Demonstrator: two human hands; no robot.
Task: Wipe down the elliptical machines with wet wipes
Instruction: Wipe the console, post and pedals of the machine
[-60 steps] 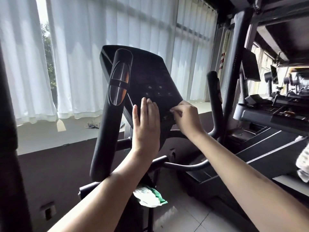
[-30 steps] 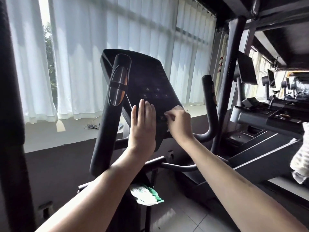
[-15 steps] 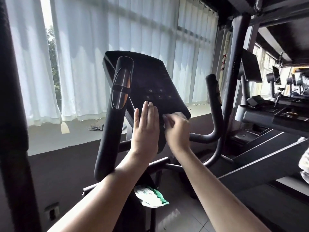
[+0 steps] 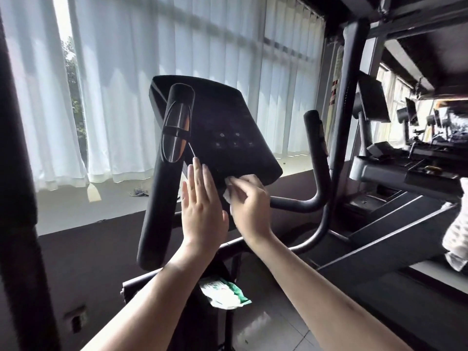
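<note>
**Two hands at the console's lower edge, wipe in mid-stroke**

One crumpled white wet wipe (image 4: 228,195) is held bunched under the curled fingers of the right hand (image 4: 249,201). That grip is closed round the wipe and pressed against the bottom edge of the black, slanted elliptical console (image 4: 222,122). Just left of the grip, the left hand (image 4: 202,206) is laid flat with straight fingers against the console's lower left side. Nothing is held in it, and it is judged to be steadying the panel. Well below the grip, a green-and-white wipes packet (image 4: 222,292) is lodged on the machine's frame. A black padded handlebar (image 4: 167,173) rises beyond the left hand, and a curved black handle (image 4: 316,158) stands to the grip's right.

The step in hand is judged to be the wiping of the console, now at its last strip. For the next move, the wipe would need to be kept pinched and carried to one of the handles, which are presumably still to be cleaned.

Against the frame two seconds back, the grip has been drawn from the console's lower right face down to the edge and towards the left hand. More of the wipe is exposed. The left hand has been kept in place.
</note>
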